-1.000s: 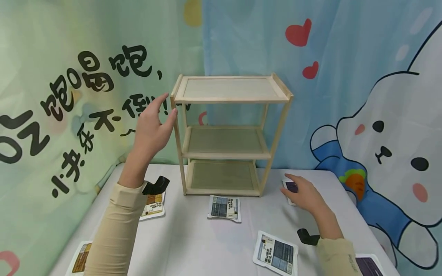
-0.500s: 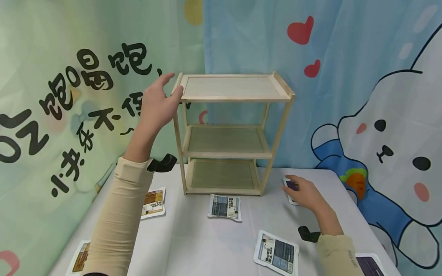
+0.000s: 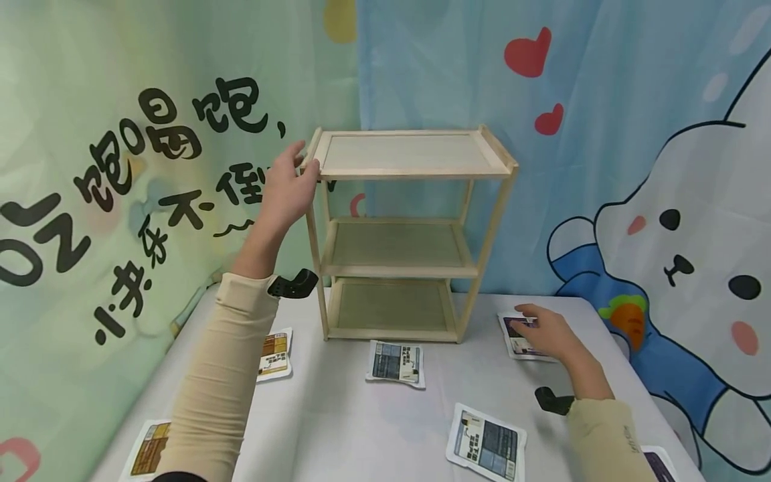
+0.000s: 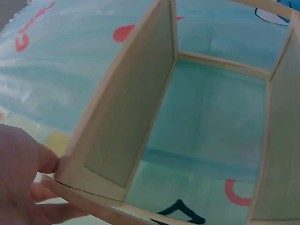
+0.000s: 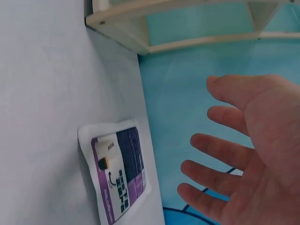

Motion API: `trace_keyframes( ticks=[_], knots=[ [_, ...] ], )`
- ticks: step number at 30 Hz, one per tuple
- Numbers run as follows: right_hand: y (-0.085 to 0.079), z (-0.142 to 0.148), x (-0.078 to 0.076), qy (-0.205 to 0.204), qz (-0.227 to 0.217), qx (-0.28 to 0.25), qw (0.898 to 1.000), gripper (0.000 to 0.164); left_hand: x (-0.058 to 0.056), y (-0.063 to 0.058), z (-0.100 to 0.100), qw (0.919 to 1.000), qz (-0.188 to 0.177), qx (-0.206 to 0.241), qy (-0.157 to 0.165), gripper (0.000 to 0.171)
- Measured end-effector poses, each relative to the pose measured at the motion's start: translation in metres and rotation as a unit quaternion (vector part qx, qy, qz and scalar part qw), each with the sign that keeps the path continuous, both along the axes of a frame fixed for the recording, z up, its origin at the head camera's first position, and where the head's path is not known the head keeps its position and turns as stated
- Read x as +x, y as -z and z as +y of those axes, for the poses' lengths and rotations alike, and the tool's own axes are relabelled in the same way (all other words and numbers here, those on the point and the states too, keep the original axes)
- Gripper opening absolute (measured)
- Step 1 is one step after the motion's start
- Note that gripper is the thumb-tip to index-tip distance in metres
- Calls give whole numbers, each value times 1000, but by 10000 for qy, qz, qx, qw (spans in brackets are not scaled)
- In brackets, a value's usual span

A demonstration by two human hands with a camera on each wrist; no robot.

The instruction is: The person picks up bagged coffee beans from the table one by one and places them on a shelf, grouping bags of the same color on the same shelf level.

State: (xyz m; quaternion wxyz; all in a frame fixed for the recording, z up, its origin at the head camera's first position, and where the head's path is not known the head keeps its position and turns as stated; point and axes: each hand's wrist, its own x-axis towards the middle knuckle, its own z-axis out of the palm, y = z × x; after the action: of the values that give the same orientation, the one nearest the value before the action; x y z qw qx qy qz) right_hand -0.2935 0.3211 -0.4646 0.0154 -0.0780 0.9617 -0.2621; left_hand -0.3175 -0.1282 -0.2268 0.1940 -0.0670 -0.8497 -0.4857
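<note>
clasping the three-tier wooden rack, the left grip seemingly steadies it. the right grip, holding nothing, hovers near the purple-labelled pouch; grasping would need closing in.

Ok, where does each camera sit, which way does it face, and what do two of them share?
Head: worn on the head, facing forward and down at the wooden rack, table and packets; left hand, right hand and sleeves show.
Left wrist: worn there, facing the rack and the curtain beyond; only the left hand shows, at the left edge.
Right wrist: worn there, facing the purple packet, table and part of the rack; only the right hand shows.
Shared: both wrist views show the rack.
</note>
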Motion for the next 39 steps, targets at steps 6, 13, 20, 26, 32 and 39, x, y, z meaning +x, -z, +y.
trace_keyframes(
  ticks=[6,13,20,26,32,39],
  knots=[
    [2,14,-6,121,-89,26,9999,53,-9,9,3,9990,296,335,93,47],
    [13,26,-15,339,18,-49,9994,55,-12,9,5,9959,424,793,51,47],
    [43,28,-15,797,-309,71,9963,71,-11,21,5,9923,652,1052,-75,46],
    [58,30,-12,1105,-347,146,9932,76,-10,29,8,9894,889,1137,-182,46],
    [69,29,-12,1337,-134,-129,9908,82,-13,34,9,9869,1056,1166,-365,45],
    [75,28,-10,1400,-41,-915,9859,79,-15,35,11,9856,1193,1076,-524,44]
  ],
)
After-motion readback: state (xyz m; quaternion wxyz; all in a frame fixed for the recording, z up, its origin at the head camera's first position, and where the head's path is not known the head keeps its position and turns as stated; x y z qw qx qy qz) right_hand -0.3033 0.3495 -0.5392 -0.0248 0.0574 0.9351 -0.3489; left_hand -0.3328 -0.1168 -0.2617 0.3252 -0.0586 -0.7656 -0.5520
